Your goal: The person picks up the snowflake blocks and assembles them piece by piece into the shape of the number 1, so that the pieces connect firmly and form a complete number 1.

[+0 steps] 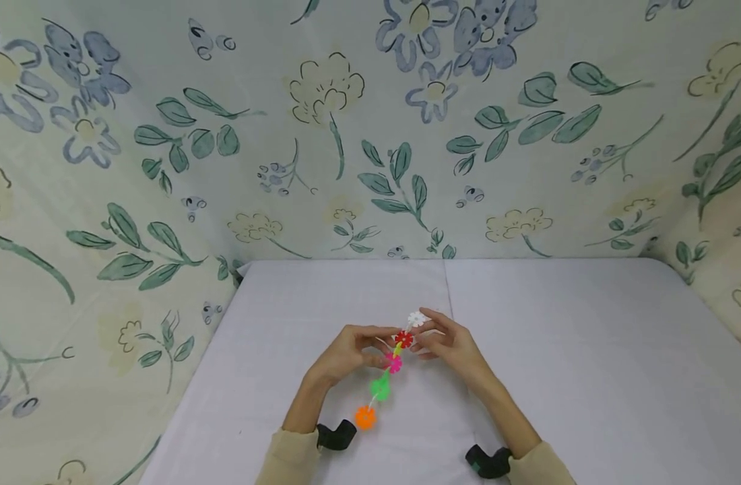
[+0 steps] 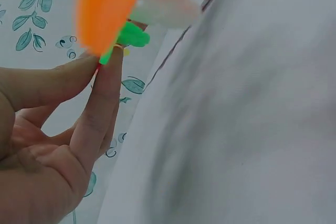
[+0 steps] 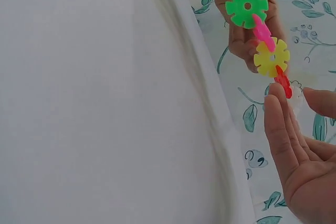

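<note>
Several flower-shaped, notched plastic discs are joined in a chain, slanting between both hands. From the lower end come an orange disc point(image 1: 365, 417), a translucent white one, a green disc point(image 3: 247, 6), a pink disc point(image 1: 394, 364), a yellow disc point(image 3: 271, 57), a red disc point(image 1: 403, 339) and a white disc point(image 1: 415, 318). My left hand point(image 1: 346, 353) pinches the chain's middle, thumb by the pink disc and forefinger near the red. At the upper end my right hand point(image 1: 452, 343) holds the white disc at its fingertips, partly hidden in the right wrist view.
A white cloth covers the table point(image 1: 558, 350) under the hands. Behind and at both sides hangs a flower-patterned curtain point(image 1: 370, 121). Black wrist devices point(image 1: 337, 435) sit at each sleeve cuff.
</note>
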`<state>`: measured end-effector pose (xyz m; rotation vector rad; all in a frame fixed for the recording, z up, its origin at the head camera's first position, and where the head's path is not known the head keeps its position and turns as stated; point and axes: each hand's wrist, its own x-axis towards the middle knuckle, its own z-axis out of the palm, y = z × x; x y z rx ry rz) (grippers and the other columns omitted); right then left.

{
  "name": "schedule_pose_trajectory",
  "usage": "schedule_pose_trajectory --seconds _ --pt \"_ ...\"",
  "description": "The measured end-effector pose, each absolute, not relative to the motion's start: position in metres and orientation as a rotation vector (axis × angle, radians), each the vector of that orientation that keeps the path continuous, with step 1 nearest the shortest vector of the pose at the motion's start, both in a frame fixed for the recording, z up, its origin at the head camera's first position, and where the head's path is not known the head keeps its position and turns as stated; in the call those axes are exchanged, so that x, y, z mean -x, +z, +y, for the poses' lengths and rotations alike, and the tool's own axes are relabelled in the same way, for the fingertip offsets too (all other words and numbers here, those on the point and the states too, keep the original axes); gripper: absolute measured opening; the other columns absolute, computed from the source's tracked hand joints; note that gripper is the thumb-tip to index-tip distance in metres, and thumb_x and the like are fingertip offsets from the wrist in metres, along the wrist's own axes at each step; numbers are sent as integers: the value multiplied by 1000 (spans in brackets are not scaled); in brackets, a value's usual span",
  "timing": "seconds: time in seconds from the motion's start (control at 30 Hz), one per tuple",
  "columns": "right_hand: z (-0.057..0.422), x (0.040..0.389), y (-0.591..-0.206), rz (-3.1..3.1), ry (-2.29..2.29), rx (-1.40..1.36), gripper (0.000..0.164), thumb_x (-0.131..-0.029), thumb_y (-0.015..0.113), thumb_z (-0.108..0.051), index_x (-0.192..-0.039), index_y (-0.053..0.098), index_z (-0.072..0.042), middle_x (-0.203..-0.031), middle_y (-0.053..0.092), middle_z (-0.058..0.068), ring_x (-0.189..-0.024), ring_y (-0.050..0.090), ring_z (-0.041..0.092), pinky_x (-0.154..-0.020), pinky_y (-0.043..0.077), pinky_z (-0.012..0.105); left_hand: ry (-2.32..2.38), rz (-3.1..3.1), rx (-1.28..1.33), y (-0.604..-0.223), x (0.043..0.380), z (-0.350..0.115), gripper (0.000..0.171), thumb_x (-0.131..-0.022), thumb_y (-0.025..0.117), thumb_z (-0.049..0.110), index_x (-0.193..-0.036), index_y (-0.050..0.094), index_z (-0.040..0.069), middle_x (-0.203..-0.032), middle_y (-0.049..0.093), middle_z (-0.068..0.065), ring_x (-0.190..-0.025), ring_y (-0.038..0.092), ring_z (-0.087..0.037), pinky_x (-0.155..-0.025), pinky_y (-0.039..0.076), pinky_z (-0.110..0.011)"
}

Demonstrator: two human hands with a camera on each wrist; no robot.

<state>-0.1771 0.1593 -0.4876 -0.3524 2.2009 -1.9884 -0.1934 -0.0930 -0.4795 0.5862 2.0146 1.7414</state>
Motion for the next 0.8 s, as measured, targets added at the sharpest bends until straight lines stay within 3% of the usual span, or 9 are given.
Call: schedule_pose_trajectory --seconds 0.13,0.27,0.47,0.63,0.8 --pt "157 176 -487 2197 -1974 379 62 -103 61 -7 -159 34 -1 -130 60 31 -97 76 17 -85 63 36 1755 2009 -596 -479 193 -91 54 -88 71 -9 -140 63 3 -120 67 -29 -101 67 -21 -83 62 -29" --pt "156 175 -489 2168 -1977 420 64 -103 58 -3 -160 30 2 -134 56 32 -98 75 12 -85 63 35 1764 2042 -582 -479 192 -90 53 -88 70 -8 -139 65 6 -117 67 -27 -100 67 -20 -81 61 -25" --pt "146 171 -491 2140 -1979 469 64 -100 62 0 -157 35 3 -126 55 34 -92 74 7 -80 64 36 1832 2061 -489 -480 191 -89 53 -89 71 -7 -139 65 9 -117 66 -23 -100 66 -17 -80 59 -23" --pt "140 169 -492 2097 -2023 473 68 -96 66 4 -157 39 -4 -114 61 32 -86 75 14 -78 65 37 1891 2087 -445 -481 191 -85 53 -88 67 -10 -138 66 9 -117 64 -24 -98 66 -19 -77 59 -21" --pt "142 169 -492 2124 -2013 504 69 -95 67 4 -158 38 -2 -108 65 30 -82 77 24 -76 65 39 1934 2074 -411 -481 192 -80 52 -89 68 -9 -138 66 8 -117 64 -27 -98 67 -20 -76 59 -21"
